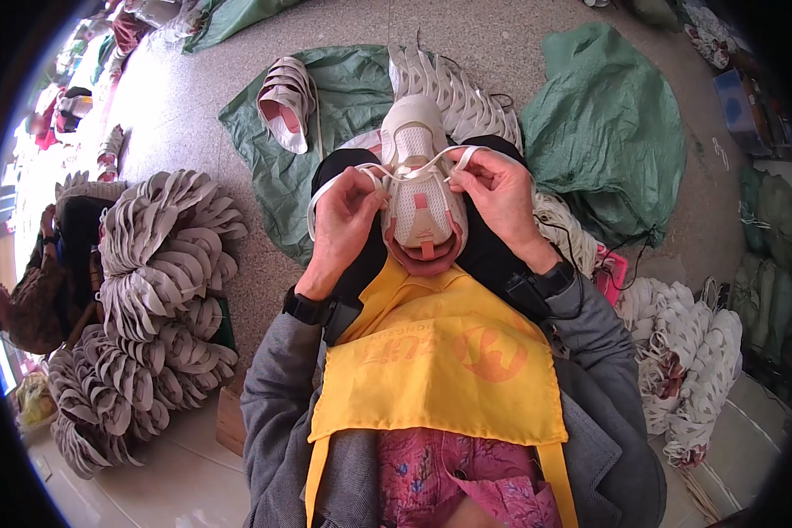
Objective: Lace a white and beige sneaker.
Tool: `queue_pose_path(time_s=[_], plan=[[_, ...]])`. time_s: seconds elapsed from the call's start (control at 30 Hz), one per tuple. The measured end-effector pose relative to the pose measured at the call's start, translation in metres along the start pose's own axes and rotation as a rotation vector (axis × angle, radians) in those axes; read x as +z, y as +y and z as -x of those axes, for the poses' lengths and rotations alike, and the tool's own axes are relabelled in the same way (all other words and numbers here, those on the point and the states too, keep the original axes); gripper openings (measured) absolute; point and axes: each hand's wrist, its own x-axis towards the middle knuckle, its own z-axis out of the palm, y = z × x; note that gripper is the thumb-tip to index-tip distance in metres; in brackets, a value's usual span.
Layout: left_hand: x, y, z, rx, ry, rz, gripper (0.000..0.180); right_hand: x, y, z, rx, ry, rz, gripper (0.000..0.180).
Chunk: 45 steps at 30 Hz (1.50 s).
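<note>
The shoe upper (416,180), pale cream with pink trim and a mesh front, rests toe-away on the person's lap, above the yellow apron (440,370) and between both hands; a flat white lace (387,173) crosses its throat from side to side. Risk, as a judgement: the lace can slip out of the pinch on either side and pull back through the eyelets, the likely cause being uneven tension between the two hands; the lace can also twist where it crosses the tongue, since it is flat and only the ends are controlled; the upper itself is supported by the lap alone, so a hard pull toward one side may tip it off the knees onto the green sack (282,167) on the floor. The left hand (348,216) has its fingers (367,187) closed together on the left run of the lace, thumb against forefinger, close beside the edge of the upper; a longer loop of the lace hangs down around the outside of this hand. The right hand (497,194) has its fingers (460,173) likewise pinched shut on the right run of the lace, touching the upper's collar; whether the remaining fingers press the upper cannot be told. More uppers lie stacked on the sack beyond, and fanned bundles of grey uppers (163,264) stand well apart to the left.
</note>
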Motion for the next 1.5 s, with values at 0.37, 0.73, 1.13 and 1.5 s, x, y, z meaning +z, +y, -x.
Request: queue_pose_path(time_s=[0.37, 0.73, 1.13, 1.5], plan=[[0.002, -0.003, -0.004, 0.023, 0.042, 0.081, 0.01, 0.007, -0.013, 0.0, -0.252, 0.01, 0.387, 0.016], [0.011, -0.008, -0.013, 0.06, 0.108, 0.157, 0.01, 0.01, -0.012, 0.002, -0.172, 0.016, 0.345, 0.015], [0.008, -0.018, -0.012, 0.119, 0.193, -0.176, 0.013, 0.011, -0.012, 0.002, -0.183, 0.03, 0.345, 0.014], [0.024, 0.009, -0.008, 0.277, 0.209, -0.508, 0.015, 0.011, -0.007, 0.003, -0.136, 0.042, 0.303, 0.012]])
